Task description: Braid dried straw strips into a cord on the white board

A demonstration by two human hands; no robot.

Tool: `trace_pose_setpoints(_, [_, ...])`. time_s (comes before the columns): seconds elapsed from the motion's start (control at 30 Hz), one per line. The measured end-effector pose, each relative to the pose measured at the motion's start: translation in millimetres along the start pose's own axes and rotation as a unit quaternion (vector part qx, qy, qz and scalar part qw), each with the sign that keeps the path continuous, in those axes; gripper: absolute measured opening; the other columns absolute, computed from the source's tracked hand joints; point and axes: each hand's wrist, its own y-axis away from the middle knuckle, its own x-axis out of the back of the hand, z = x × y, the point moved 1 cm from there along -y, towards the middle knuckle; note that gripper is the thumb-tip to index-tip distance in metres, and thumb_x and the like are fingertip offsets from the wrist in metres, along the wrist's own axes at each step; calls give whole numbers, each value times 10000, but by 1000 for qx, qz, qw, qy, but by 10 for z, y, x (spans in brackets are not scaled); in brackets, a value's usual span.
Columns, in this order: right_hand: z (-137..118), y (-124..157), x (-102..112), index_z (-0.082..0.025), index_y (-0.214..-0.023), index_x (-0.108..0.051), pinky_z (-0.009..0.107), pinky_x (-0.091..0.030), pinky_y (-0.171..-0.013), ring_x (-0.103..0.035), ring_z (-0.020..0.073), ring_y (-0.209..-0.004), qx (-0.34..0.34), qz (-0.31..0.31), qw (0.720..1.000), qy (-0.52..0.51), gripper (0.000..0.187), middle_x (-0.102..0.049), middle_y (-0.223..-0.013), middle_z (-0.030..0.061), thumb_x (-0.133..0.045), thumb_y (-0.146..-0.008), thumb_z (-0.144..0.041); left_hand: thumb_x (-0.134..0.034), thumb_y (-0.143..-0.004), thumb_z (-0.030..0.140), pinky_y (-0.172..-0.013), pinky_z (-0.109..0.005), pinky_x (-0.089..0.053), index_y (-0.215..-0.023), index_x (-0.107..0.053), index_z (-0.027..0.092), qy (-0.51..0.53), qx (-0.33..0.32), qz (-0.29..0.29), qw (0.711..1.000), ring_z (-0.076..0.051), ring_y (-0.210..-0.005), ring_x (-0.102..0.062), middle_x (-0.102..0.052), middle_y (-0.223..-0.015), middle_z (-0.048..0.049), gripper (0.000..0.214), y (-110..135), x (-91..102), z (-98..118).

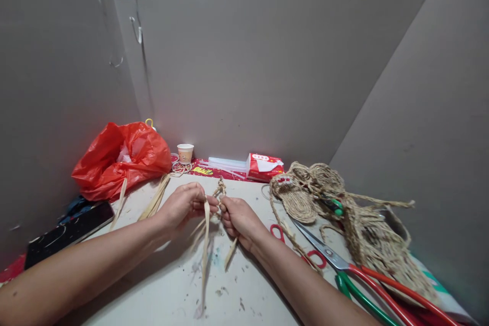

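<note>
- head view, the thing in hand: a short straw braid (220, 188), pale tan and knotty, stands up between the two hands over the far middle of the white table (168, 285).
- head view: below the plaited part it opens into flat straw strips (206, 237) that hang down toward the person; one long strip reaches the tabletop and a shorter one ends under the right hand.
- head view: the left hand (186, 207) has thumb and fingers pinched together on the strips just below the braid.
- head view: the right hand (239, 219) is curled closed on the base of the braid, its fingertips nearly touching those of the left.
- head view, counts: one braid, two hands, both forearms bare.
- head view: one red plastic bag (122, 159) lies at the far left, and a loose bundle of straw (156, 199) runs out from beside it.
- head view: one paper cup (185, 153) stands against the back wall, and one red and white tissue pack (265, 166) lies to its right.
- head view: one dark flat device (69, 229) lies at the left edge.
- head view: woven straw sandals (301, 196) are heaped at the right; two soles show plainly, and the rest of the heap cannot be counted.
- head view: large shears (330, 255) with red and green handles lie near the right forearm, and one small pair of red-handled scissors (277, 232) lies just beside them.
</note>
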Motion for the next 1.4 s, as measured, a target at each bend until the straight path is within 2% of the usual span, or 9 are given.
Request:
trace_pose_setpoints(0.17, [-9, 20, -15, -208, -555, -362, 158, -91, -302, -126, 31, -300, -2, -9, 1000, 6, 321, -267, -371, -117, -448, -830, -349, -597, -662, 184, -422, -189, -437, -686, -494, 156, 30, 97, -64, 993, -80, -452, -522, -551, -614, 22, 110, 256, -13, 35])
trace_pose_setpoints(0.3, [-4, 18, -19, -208, -551, -360, 160, -103, -297, -140, 31, -292, -2, -14, 1000, 8, 329, -270, -364, -115, -445, -839, -342, -682, -681, 217, -315, -136, -269, -792, -519, 156, -16, 107, -110, 988, -17, -353, -367, -573, -639, 29, 207, 402, -38, 3])
trace_pose_setpoints(0.37, [-2, 12, -16, -206, -548, -359, 157, -101, -297, -136, 29, -293, -7, -19, 1000, 9, 334, -260, -361, -118, -449, -840, -340, -721, -667, 257, -338, -145, -291, -818, -533, 146, -46, 83, -108, 990, -23, -370, -401, -613, -666, 0, 266, 402, -5, -9])
trace_pose_setpoints(0.47, [-2, 6, -6, -202, -554, -365, 151, -92, -298, -134, 25, -295, -17, -26, 999, 9, 334, -262, -371, -118, -447, -847, -341, -743, -651, 317, -420, -176, -369, -789, -565, 124, -96, 15, -59, 993, -57, -450, -494, -648, -696, -44, 297, 299, 107, 16])
trace_pose_setpoints(0.57, [1, 4, 11, -197, -571, -377, 146, -90, -300, -143, 21, -301, -25, -39, 999, 6, 330, -285, -391, -115, -465, -843, -361, -736, -646, 304, -486, -192, -384, -730, -582, 126, -119, -39, 3, 992, -61, -495, -494, -614, -644, -11, 250, 128, 226, 73])
trace_pose_setpoints(0.67, [12, 2, 31, -195, -581, -381, 144, -86, -304, -148, 16, -306, -32, -53, 998, 5, 340, -289, -400, -117, -514, -820, -397, -716, -629, 236, -591, -204, -404, -671, -586, 127, -124, -50, 36, 990, -69, -574, -513, -583, -629, 9, 175, -51, 278, 67])
trace_pose_setpoints(0.93, [31, -14, 76, -200, -596, -363, 144, -78, -317, -138, 7, -318, -51, -77, 996, 6, 403, -285, -405, -126, -596, -749, -491, -639, -660, 247, -522, -202, -360, -695, -530, 161, -130, 6, -53, 990, -78, -490, -480, -542, -533, 44, 143, -355, 95, -245])
trace_pose_setpoints(1.13, [26, -32, 117, -198, -601, -364, 152, -62, -326, -120, 6, -333, -69, -96, 993, 4, 425, -269, -411, -129, -639, -719, -499, -613, -650, 177, -487, -183, -307, -710, -564, 150, -152, 0, -38, 988, -63, -456, -429, -542, -502, 52, 82, -389, 110, -276])
trace_pose_setpoints(1.4, [13, -14, 130, -202, -623, -366, 162, -44, -348, -104, 19, -364, -87, -123, 988, 13, 370, -251, -438, -125, -608, -738, -458, -623, -629, 247, -510, -202, -304, -611, -595, 133, -192, 2, -37, 981, -73, -489, -415, -526, -503, 40, 119, -479, 212, -339])
